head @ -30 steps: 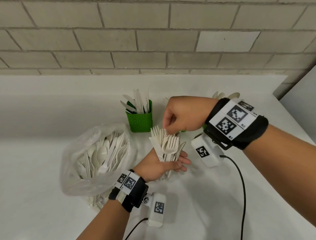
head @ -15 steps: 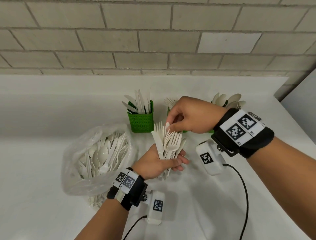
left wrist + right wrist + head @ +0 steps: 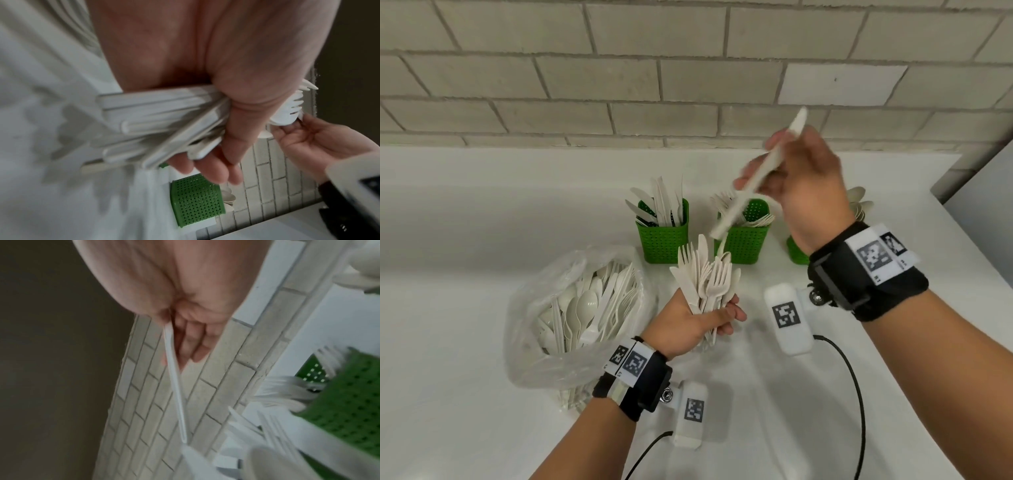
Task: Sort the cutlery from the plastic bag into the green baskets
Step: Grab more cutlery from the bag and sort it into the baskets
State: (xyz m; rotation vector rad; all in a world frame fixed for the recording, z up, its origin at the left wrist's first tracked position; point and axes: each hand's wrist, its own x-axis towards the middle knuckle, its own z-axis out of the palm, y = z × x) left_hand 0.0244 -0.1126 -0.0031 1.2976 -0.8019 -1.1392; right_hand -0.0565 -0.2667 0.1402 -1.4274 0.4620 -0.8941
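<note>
Nearest, the left hand (image 3: 690,322) grips a fanned bundle of white cutlery (image 3: 707,277) beside the plastic bag (image 3: 571,308) on the white counter (image 3: 465,240). Above it, the right hand (image 3: 804,185) pinches a single white knife (image 3: 756,178), tilted over the middle green basket (image 3: 744,240); the knife basket (image 3: 662,240) stands to its left.

Matt off-white plastic cutlery bundle (image 3: 707,281); thin, glossy, crinkled clear plastic bag (image 3: 544,325) at lower left; perforated bright green plastic baskets (image 3: 664,240), slightly shiny; smooth, matt white counter (image 3: 448,222); rough, matt grey brick wall (image 3: 585,68) across the top; black cloth wristbands (image 3: 859,287)
</note>
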